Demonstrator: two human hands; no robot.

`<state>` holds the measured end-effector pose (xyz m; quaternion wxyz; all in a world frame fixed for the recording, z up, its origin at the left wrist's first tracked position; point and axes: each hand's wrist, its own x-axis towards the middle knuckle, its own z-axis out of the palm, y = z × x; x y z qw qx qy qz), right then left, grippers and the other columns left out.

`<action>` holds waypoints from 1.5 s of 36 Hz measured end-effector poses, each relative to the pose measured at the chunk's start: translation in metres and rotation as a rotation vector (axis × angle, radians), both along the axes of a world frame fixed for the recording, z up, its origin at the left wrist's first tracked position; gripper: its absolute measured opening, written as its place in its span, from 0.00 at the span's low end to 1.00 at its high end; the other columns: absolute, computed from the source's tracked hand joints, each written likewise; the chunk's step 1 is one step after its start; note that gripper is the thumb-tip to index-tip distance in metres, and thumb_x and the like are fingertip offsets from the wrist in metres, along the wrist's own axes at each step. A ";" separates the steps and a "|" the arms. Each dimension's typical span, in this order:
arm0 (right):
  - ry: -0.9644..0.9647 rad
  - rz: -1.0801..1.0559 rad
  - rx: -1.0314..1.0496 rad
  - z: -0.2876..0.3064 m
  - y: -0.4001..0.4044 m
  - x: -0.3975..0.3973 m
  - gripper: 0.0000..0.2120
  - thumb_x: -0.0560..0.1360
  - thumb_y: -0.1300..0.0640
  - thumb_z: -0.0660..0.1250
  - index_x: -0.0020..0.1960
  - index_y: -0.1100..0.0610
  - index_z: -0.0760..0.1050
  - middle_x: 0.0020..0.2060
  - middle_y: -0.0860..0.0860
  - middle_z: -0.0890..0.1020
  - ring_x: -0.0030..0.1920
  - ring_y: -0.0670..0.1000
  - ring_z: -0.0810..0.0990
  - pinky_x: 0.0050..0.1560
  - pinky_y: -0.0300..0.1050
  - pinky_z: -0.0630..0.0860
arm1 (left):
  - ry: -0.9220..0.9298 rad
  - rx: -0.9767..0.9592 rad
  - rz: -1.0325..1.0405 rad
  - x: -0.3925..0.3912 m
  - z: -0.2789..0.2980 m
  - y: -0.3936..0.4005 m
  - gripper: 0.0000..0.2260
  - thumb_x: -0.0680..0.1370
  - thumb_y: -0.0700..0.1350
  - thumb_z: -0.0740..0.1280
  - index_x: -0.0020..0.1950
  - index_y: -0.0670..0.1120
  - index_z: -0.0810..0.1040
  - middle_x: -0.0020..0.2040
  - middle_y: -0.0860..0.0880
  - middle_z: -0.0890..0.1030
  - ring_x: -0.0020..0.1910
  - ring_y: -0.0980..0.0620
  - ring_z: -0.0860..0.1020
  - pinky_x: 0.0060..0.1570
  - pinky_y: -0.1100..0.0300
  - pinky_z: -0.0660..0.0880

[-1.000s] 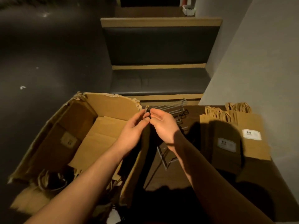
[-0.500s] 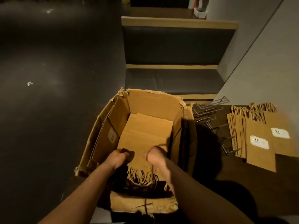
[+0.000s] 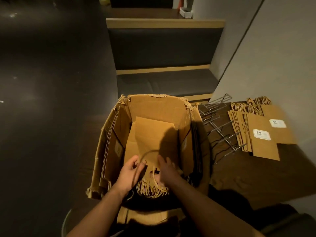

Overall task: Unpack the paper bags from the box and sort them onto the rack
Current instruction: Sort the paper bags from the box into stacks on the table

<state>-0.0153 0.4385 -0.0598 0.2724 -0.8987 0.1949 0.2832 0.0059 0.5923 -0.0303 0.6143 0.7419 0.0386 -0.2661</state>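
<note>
Paper bags [image 3: 150,144] lie flat inside the open cardboard box [image 3: 157,105], right under both hands. The left hand [image 3: 130,173] curls around a thin dark loop [image 3: 148,153]. The right hand [image 3: 166,171] reaches down with straight fingers beside the twisted bag handles [image 3: 150,187]. Off past the right hand, a wire rack [image 3: 220,127] and more bags [image 3: 263,144] lie on the table [image 3: 256,178].

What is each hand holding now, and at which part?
The left hand pinches a thin dark loop, like a band, at its lower end. The right hand reaches among the bag handles in the box; its grip cannot be told.
</note>
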 end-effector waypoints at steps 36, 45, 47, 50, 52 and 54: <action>-0.241 0.044 -0.074 -0.004 -0.014 -0.006 0.30 0.79 0.54 0.61 0.78 0.51 0.54 0.71 0.53 0.65 0.67 0.56 0.66 0.70 0.51 0.65 | 0.119 0.507 0.067 0.025 -0.037 0.013 0.26 0.78 0.48 0.68 0.74 0.48 0.67 0.66 0.44 0.76 0.64 0.44 0.75 0.65 0.51 0.72; -0.175 0.139 -0.105 -0.001 -0.008 -0.007 0.26 0.80 0.57 0.57 0.77 0.51 0.56 0.72 0.53 0.65 0.68 0.57 0.66 0.70 0.52 0.65 | 0.073 0.199 0.242 0.019 -0.026 0.015 0.15 0.79 0.42 0.65 0.67 0.46 0.75 0.62 0.47 0.78 0.59 0.49 0.75 0.65 0.54 0.70; -0.166 0.195 -0.092 -0.002 -0.007 -0.008 0.26 0.80 0.59 0.57 0.77 0.51 0.56 0.72 0.53 0.64 0.68 0.57 0.66 0.70 0.52 0.65 | 0.105 0.119 0.232 0.019 -0.029 0.015 0.14 0.79 0.41 0.66 0.65 0.46 0.76 0.60 0.46 0.80 0.58 0.49 0.77 0.60 0.54 0.73; -0.139 0.280 -0.065 0.000 -0.005 -0.011 0.29 0.78 0.60 0.60 0.77 0.51 0.55 0.73 0.53 0.62 0.68 0.58 0.65 0.70 0.52 0.65 | 0.213 -0.007 0.132 0.014 -0.031 0.012 0.10 0.81 0.41 0.63 0.61 0.42 0.77 0.53 0.43 0.83 0.46 0.50 0.80 0.40 0.57 0.77; -0.135 0.307 -0.041 0.003 -0.006 -0.012 0.31 0.77 0.61 0.62 0.77 0.51 0.55 0.74 0.52 0.61 0.69 0.57 0.65 0.71 0.51 0.64 | 0.245 -0.084 0.113 0.011 -0.027 0.009 0.09 0.83 0.46 0.61 0.59 0.46 0.77 0.55 0.42 0.83 0.48 0.49 0.81 0.40 0.55 0.78; -0.144 0.310 -0.017 0.007 -0.007 -0.013 0.33 0.76 0.64 0.63 0.77 0.51 0.55 0.74 0.51 0.60 0.70 0.56 0.64 0.71 0.51 0.63 | 0.277 -0.169 0.094 0.011 -0.021 0.008 0.12 0.83 0.52 0.57 0.58 0.51 0.78 0.54 0.46 0.84 0.50 0.48 0.82 0.39 0.58 0.78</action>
